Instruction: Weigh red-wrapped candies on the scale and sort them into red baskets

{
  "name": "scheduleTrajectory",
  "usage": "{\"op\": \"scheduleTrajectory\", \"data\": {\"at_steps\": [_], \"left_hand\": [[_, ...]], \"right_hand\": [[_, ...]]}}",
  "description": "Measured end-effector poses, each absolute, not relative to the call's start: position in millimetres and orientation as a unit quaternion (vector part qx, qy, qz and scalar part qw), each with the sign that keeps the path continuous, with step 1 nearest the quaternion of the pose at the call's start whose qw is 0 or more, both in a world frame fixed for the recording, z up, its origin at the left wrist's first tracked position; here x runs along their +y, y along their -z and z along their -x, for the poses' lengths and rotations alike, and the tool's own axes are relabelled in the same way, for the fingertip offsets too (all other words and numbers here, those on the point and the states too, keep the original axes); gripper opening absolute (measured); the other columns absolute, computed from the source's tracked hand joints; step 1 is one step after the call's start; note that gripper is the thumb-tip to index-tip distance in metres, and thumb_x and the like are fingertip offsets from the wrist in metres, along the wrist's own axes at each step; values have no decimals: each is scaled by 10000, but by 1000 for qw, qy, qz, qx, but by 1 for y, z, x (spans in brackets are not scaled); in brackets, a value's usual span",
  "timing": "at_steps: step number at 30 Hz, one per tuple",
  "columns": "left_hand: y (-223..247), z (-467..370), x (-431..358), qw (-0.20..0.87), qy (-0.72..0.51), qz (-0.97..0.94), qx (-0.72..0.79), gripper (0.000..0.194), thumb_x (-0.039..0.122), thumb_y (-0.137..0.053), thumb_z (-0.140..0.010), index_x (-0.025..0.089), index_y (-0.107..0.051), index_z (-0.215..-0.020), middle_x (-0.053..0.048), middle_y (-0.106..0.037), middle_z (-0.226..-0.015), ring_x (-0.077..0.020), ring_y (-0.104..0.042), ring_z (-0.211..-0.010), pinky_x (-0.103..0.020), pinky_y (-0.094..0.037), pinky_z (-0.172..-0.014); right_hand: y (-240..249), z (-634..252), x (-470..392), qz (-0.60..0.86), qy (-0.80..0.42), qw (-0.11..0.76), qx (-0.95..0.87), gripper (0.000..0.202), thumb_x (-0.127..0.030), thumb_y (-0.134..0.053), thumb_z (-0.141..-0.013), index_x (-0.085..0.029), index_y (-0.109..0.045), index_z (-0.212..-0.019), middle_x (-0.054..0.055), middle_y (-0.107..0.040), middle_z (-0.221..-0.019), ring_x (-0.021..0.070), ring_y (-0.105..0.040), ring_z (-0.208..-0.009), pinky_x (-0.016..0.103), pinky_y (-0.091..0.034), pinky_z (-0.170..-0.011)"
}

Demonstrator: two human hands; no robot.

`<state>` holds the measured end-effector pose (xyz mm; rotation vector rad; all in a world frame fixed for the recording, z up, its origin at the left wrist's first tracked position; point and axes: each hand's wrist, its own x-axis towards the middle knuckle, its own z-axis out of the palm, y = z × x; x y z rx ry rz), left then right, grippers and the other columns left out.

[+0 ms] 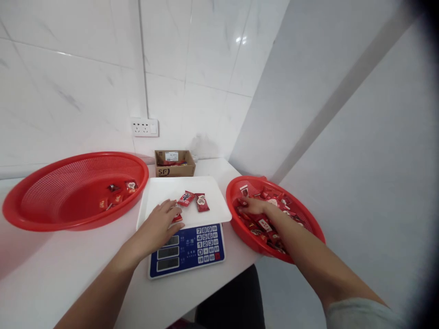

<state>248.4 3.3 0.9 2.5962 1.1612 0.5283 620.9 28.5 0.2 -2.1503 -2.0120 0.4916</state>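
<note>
My left hand (159, 224) rests at the left front of the white weighing tray (156, 187), its thumb and fingers around a small red wrapped snack packet (177, 218). Two more packets lie just beyond my fingers: a red packet (186, 198) and a darker red packet (201, 202). My right hand (253, 205) is down inside the right red basket (317, 228), among many wrapped packets (264, 225). Its fingers are curled together at a red packet there, partly hidden by the hand. The blue scale panel (190, 244) faces me below the tray.
A larger red mesh basket (30, 214) at the left holds several packets (118, 198). Behind the scale stands a small cardboard box (174, 171) with red items in it. A tiled wall with a socket (145, 127) closes the back, and a grey wall (343, 151) the right.
</note>
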Motion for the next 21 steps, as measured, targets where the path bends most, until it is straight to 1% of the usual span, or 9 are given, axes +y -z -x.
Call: {"op": "scheduleTrajectory", "data": {"at_steps": [3,7,9,11,13,18,21], "left_hand": [[2,-248,4,119,-174,-887,411,332,358,-470,-858,225,-511,-1159,-89,-429,-1341,-289,-310,-1291,-475,-308,-1028],[3,-248,4,137,-145,-884,423,391,373,-461,-863,222,-488,-1222,-94,-386,-1391,-289,-272,-1319,-475,-276,-1051],[4,-248,5,143,-138,-882,427,411,383,-464,-862,226,-479,-1242,-88,-372,-1407,-285,-256,-1328,-473,-260,-1060],[5,-248,5,142,-137,-882,429,425,396,-465,-861,234,-471,-1254,-76,-368,-1413,-283,-245,-1334,-473,-252,-1064],[5,-247,6,138,-136,-884,426,424,404,-463,-862,244,-471,-1255,-61,-382,-1405,-280,-248,-1333,-472,-253,-1064],[4,-247,5,129,-129,-888,422,405,411,-464,-864,247,-490,-1233,-61,-416,-1381,-281,-289,-1313,-478,-265,-1052],[3,-246,4,119,-131,-893,414,368,428,-464,-864,254,-531,-1181,-70,-431,-1367,-290,-313,-1299,-492,-276,-1037]], "right_hand": [[12,-615,16,695,-194,47,-690,351,-216,-749,-559,-193,-696,-905,87,-674,-989,230,-622,-900,287,-457,-792],[19,-599,9,671,-202,39,-713,273,-139,-674,-598,-213,-704,-859,69,-668,-1013,217,-624,-874,278,-454,-780],[19,-596,9,664,-203,41,-719,238,-91,-616,-624,-212,-702,-810,53,-685,-947,199,-630,-818,268,-459,-746],[17,-597,12,664,-204,47,-718,228,-55,-569,-636,-207,-692,-753,35,-697,-827,180,-629,-744,255,-462,-699],[11,-601,16,674,-195,62,-710,228,-39,-545,-637,-191,-680,-741,28,-691,-764,172,-622,-711,259,-463,-685],[-12,-611,30,707,-148,148,-675,207,-57,-526,-648,-168,-647,-773,61,-675,-859,194,-601,-821,306,-440,-790],[-30,-608,33,712,-144,204,-657,128,-113,-527,-676,-172,-620,-741,54,-662,-822,194,-595,-802,314,-441,-786]]}}
